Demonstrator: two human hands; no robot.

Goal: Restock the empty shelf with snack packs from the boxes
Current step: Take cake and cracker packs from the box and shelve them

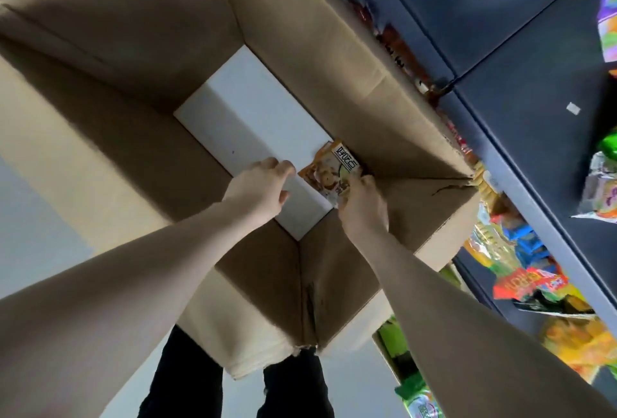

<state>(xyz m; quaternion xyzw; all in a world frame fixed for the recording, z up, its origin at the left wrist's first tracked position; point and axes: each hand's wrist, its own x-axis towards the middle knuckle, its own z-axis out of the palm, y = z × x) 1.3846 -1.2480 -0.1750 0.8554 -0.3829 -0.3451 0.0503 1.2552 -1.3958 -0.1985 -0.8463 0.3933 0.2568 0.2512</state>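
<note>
While the left hand (263, 185) curls empty, the right hand's (362, 203) grip holds the box's (300, 50) only snack pack (329, 172).

The box (310, 60) is made of plain brown cardboard, matt and slightly fibrous, with creased walls and a torn, frayed edge at its near corner. A smooth white panel (253, 137), matt in finish, is seen on the bottom of the box. Against the box's right wall, a glossy printed snack pack (329, 172) of thin plastic film is seen. To the right of the box, dark shelves (521, 137) with a smooth painted finish are stocked with shiny, crinkled packets (534, 284).
</note>
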